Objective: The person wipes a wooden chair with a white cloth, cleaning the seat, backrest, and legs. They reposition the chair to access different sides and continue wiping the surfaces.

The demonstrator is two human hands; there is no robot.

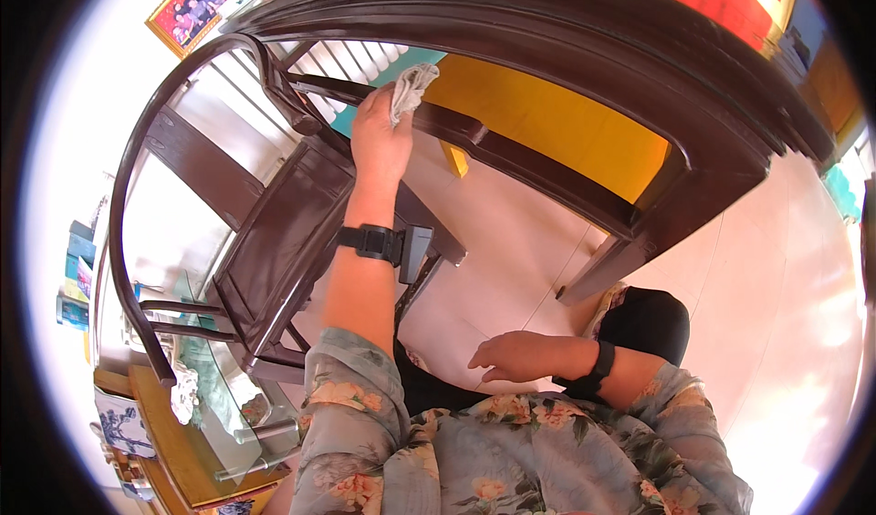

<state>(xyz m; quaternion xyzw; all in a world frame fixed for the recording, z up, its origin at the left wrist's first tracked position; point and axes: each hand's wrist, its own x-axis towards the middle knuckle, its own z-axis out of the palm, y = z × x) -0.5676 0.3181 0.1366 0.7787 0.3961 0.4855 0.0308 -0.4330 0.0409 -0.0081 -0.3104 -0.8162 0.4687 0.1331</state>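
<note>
A crumpled pale grey cloth point(413, 91) is in the grip of my left hand point(380, 132), partly sticking out past the fingers. That hand rests at a dark brown wooden rail point(534, 162) under a carved dark wooden table point(479, 15); the exact contact between cloth and rail is hidden. Close to my left forearm stands a dark wooden armchair point(294, 180) with a curved back and arm rail. My right hand point(523, 356) hangs in front of my body, its fingers loosely bent and a little apart, with nothing in it.
Behind the rail is a yellow panel point(547, 111) with a yellow leg point(454, 158). The table leg point(595, 269) meets the pale tiled floor point(506, 241). A glass-topped stand point(226, 405) is at lower left. A framed group photo point(202, 9) stands at upper left.
</note>
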